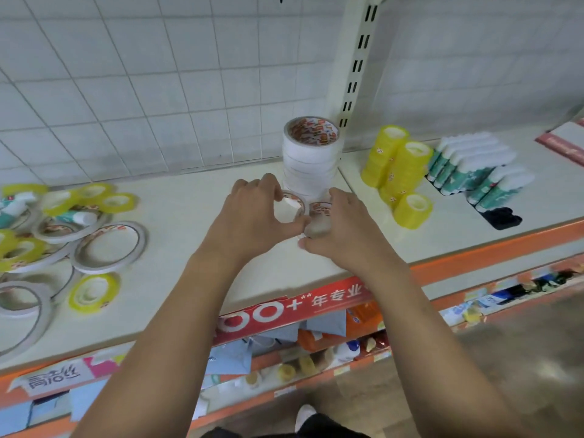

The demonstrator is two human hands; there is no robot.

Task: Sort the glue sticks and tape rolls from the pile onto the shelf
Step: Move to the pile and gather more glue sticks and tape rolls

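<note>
Pile (pixel 63 235) sits far L on the shelf (pixel 189 216); mid-shelf our left hand (pixel 252 216) curls round a white tape roll (pixel 288 209), right hand (pixel 344 232) pinches a second roll (pixel 319 211), both in front of the white tape stack (pixel 311 156). We'd lay them flat, edges aligned, w/o nudging the stack; yellow rolls (pixel 399 165), glue sticks (pixel 474 165) further R.

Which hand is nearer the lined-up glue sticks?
Right. The right hand is left of the glue sticks; the left hand is farther left, beside it.

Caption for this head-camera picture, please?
Left hand and right hand grip small tape rolls before a white stack.
</note>
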